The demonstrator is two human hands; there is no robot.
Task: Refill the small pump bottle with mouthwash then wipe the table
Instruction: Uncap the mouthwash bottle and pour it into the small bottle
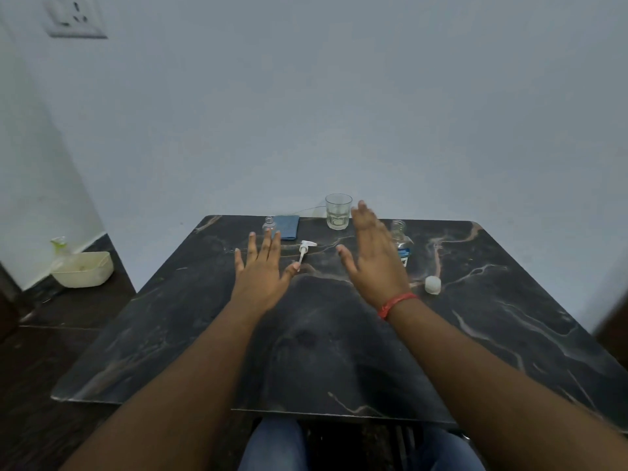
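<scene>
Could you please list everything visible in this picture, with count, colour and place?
small bottle: one, clear, uncapped, far left of table
cloth: one, blue, folded, right of the small bottle
pump head: one, white, lying on the table between the hands
glass: one, clear, far edge, centre
mouthwash bottle: one, clear with blue label, open, behind the right hand
cap: one, white, near the right wrist
table: one, dark marble
tub: one, cream, floor at left
wall socket: one, white, upper left
left hand: open
right hand: open, red wrist thread
</scene>
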